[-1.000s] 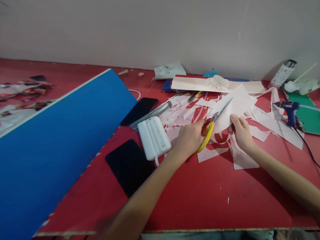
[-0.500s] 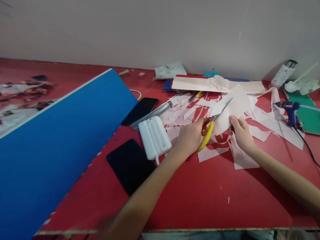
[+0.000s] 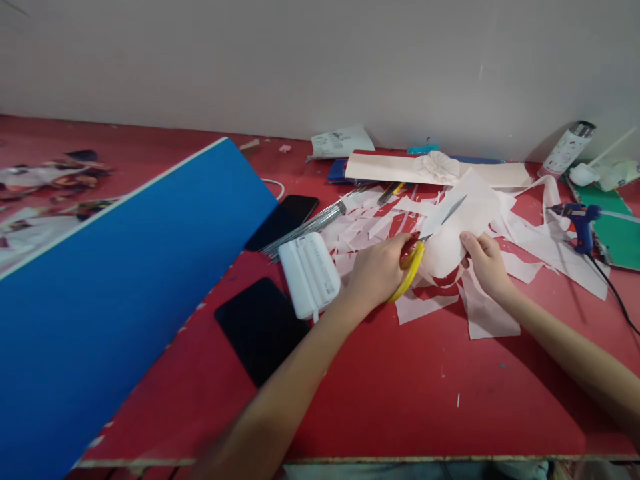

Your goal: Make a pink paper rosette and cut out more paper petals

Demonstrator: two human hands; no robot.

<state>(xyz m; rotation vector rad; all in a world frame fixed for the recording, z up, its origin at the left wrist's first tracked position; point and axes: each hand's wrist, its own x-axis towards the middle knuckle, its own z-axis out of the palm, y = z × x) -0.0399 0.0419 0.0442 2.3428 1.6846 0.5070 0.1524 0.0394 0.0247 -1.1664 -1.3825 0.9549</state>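
My left hand (image 3: 377,272) is wrapped round the yellow handles of a pair of scissors (image 3: 411,272). Their blades point up and to the right, partly behind a pale pink sheet of paper (image 3: 473,203). Between thumb and fingers, my right hand (image 3: 484,261) pinches that sheet at its lower right edge. The sheet has a curved lower edge and is held above many pale paper scraps (image 3: 427,308). A white power bank or charger (image 3: 309,275) lies left of my left hand.
A large blue board (image 3: 125,267) covers the left of the red table (image 3: 400,400). Near my left forearm lies a black tablet (image 3: 263,330). A glue gun (image 3: 580,223), its cord and a flask (image 3: 567,150) are at the right. A long cream strip (image 3: 380,167) bears a paper flower (image 3: 439,167).
My left hand and the scissors have shifted slightly left, the blades sliding back along the sheet. More of the sheet's rounded lower part now shows. My right hand stays almost still.
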